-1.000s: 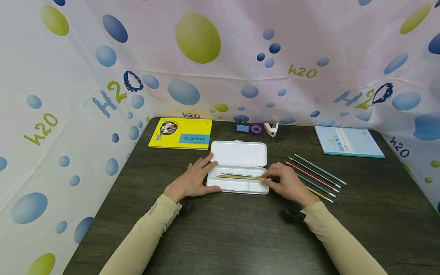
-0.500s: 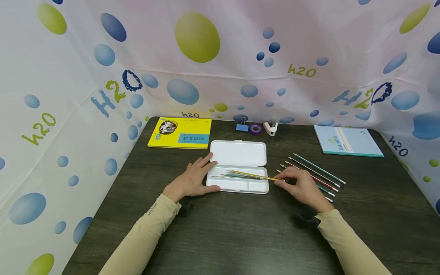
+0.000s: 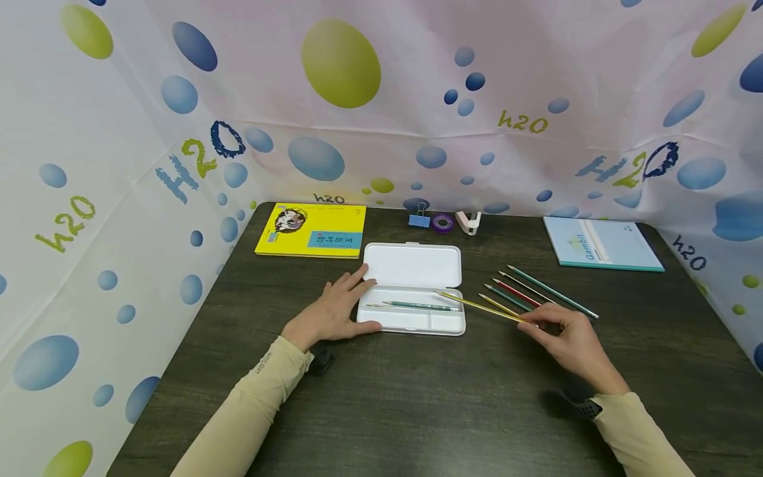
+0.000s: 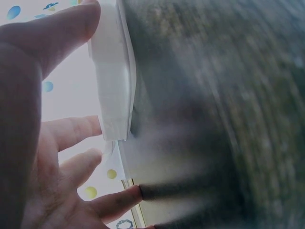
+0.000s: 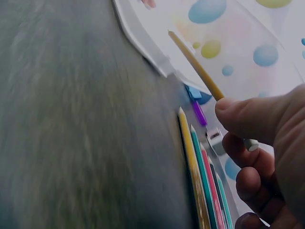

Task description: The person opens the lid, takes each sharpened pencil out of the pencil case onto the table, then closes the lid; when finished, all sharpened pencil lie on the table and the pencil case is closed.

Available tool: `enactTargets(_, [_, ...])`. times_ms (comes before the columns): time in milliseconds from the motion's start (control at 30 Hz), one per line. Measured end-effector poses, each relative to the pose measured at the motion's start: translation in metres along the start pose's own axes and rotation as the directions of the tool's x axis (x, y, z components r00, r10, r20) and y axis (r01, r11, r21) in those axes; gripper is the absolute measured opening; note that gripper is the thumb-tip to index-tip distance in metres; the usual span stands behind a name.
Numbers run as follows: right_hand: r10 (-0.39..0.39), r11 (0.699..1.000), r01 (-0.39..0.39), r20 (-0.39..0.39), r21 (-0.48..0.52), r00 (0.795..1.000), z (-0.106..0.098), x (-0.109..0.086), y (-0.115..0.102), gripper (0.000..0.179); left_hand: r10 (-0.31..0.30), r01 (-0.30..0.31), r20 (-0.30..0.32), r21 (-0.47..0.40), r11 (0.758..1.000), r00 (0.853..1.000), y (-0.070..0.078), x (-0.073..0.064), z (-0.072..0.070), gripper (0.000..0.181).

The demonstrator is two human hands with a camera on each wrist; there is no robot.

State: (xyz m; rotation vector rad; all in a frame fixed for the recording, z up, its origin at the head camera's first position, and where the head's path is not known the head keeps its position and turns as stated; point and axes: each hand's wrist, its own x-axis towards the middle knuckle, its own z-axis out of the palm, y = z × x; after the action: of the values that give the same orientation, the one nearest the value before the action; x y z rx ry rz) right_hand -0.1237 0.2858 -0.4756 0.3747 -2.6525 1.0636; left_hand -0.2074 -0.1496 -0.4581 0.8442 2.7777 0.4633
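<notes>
A white pencil case (image 3: 411, 265) lies open on the table, its lid folded back. My left hand (image 3: 330, 310) rests at the case's left end with straight, spread fingers; in the left wrist view the thumb touches the case's side. Inside the tray lie a green pencil (image 3: 423, 306) and another thin pencil, partly hidden. My right hand (image 3: 566, 338) pinches a yellow pencil (image 5: 198, 66) near its eraser end between thumb and forefinger, with the tip over the case's right side. Beneath and beyond that hand lie several pencils, among them a red pencil (image 3: 514, 290) and another yellow pencil (image 5: 190, 160).
Behind the case stand a blue binder clip (image 3: 419, 220), a purple tape roll (image 3: 442, 223) and a small white stapler (image 3: 468, 222). A yellow book (image 3: 334, 225) lies back left, a light blue notebook (image 3: 614, 248) back right. A patterned sheet walls the dark table.
My right hand has lifted the yellow pencil from the case and drawn it to the right, toward the loose pencils. The left hand stays put on the case.
</notes>
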Motion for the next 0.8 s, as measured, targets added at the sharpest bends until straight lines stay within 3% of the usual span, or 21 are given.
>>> enactTargets(800, [0.077, 0.993, -0.084, -0.093, -0.079, 0.993, -0.032, -0.044, 0.024, 0.011, -0.008, 0.008, 0.011, -0.005, 1.000, 1.000, 0.000, 0.001, 0.000, 0.098])
